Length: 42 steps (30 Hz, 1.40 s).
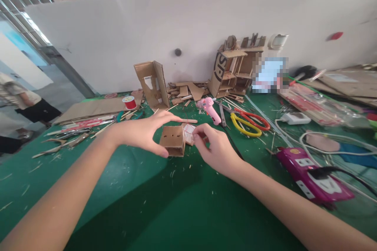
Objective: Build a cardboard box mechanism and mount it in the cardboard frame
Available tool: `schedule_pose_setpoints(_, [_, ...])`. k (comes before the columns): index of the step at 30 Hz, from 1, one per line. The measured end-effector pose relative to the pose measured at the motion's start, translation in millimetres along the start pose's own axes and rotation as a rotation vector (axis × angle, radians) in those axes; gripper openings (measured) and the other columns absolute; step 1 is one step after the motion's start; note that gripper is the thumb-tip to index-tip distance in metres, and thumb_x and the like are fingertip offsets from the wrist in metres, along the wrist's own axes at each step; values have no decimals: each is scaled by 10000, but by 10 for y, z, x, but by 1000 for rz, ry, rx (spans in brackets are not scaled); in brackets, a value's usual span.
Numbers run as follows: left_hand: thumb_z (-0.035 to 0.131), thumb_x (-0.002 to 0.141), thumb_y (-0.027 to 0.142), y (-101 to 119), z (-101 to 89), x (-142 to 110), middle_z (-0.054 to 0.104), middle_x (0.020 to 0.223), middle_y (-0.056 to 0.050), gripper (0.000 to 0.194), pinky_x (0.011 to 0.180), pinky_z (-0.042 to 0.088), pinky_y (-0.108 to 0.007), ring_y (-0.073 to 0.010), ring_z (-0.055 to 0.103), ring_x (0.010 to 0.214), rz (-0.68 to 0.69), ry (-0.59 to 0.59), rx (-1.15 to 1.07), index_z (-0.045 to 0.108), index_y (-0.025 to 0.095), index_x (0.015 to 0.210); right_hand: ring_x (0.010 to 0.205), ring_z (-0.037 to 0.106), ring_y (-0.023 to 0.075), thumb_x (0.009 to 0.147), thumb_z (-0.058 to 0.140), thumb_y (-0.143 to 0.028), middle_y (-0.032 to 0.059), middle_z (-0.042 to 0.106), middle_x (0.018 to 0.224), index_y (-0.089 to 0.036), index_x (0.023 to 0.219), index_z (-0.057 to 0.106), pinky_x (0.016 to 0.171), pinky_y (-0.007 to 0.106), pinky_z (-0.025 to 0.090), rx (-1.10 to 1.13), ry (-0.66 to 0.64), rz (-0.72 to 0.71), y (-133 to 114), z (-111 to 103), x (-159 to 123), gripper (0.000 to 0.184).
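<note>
A small brown cardboard box (pixel 172 136) with holes in its top and an open front sits on the green table. My left hand (pixel 144 131) is spread around its left side, fingers over the back and the thumb by the front left corner; whether it touches the box I cannot tell. To the right of the box lies a whitish piece with red lines (pixel 189 133). Beside that piece my right hand (pixel 216 149) is closed in a pinch, thumb against the fingers; what is between the fingertips is too small to make out. A small wooden stick (pixel 188 120) lies just behind the box.
A pink glue gun (pixel 210 110), yellow-handled scissors (pixel 246 125) and red-handled pliers (pixel 255 119) lie behind my right hand. Right of them is a purple power strip (pixel 312 176). Cardboard structures (pixel 232 70) and a red thread spool (pixel 129 103) stand farther back. A person (pixel 28 100) is at far left.
</note>
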<state>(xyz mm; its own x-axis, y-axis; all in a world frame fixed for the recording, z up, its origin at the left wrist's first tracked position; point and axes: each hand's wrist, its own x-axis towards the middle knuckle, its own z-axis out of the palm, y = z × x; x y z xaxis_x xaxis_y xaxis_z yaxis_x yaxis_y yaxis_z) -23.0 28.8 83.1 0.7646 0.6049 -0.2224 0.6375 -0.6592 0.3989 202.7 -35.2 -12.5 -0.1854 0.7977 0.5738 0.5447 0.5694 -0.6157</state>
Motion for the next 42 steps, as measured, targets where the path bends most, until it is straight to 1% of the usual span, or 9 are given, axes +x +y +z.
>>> schedule_pose_setpoints(3, [723,766,450,0,19,8,482,1435,-23,731,906,485,-279,-250,540,1236,-40,-61,-63,400,394,1419,544,586,117,925,470,-247,-7,602,698,-203,892,527,497,227,464,154,-48,172,-21,6,11,79])
schedule_pose_setpoints(7, [701,774,452,38,38,28,534,1384,-21,600,825,493,-248,-237,583,1161,-87,-25,-83,502,364,1334,507,564,110,940,445,-303,-31,527,679,-206,917,526,404,195,397,270,-39,318,-22,-4,31,128])
schedule_pose_setpoints(11, [690,776,448,88,28,20,547,1348,-32,588,792,487,-252,-239,594,1117,-61,1,-51,528,370,1335,516,486,104,950,458,-281,-32,512,635,-198,896,565,458,214,371,157,11,208,0,-18,38,146])
schedule_pose_setpoints(17, [689,777,388,155,64,59,573,1269,-33,516,862,470,-283,-256,559,1162,41,-9,0,595,384,1285,527,441,107,936,512,-213,-23,548,624,-198,854,608,526,235,368,-5,-8,23,-7,-14,16,128])
schedule_pose_setpoints(21, [688,789,408,165,99,92,550,1328,-43,556,952,455,-330,-283,497,1260,67,-21,5,559,368,1328,540,457,105,915,501,-161,-8,567,672,-191,866,611,534,231,376,-72,-6,-66,5,-3,5,124])
schedule_pose_setpoints(24, [687,797,386,175,124,107,534,1373,-45,539,1017,430,-357,-285,479,1297,100,-12,2,564,334,1320,588,523,115,901,500,-148,21,608,749,-182,875,617,558,235,407,-110,-31,-123,20,10,-11,124])
schedule_pose_setpoints(33, [680,799,344,157,149,108,527,1415,-40,508,1016,455,-353,-268,530,1269,149,6,-58,567,328,1294,743,645,159,895,487,-148,65,670,887,-184,912,631,642,264,482,-168,-134,-143,25,19,-36,149])
schedule_pose_setpoints(38, [696,775,331,166,156,102,473,1478,-28,497,1013,460,-358,-277,502,1303,90,-12,-65,577,328,1257,719,632,154,897,483,-153,73,669,896,-171,920,637,638,266,488,-190,-168,-144,51,16,-52,156])
schedule_pose_setpoints(42, [699,776,321,183,163,110,484,1471,-17,468,1039,439,-372,-275,492,1315,114,-5,-57,585,321,1230,690,622,157,898,476,-157,71,663,864,-167,889,637,614,267,477,-248,-174,-149,33,14,-62,162])
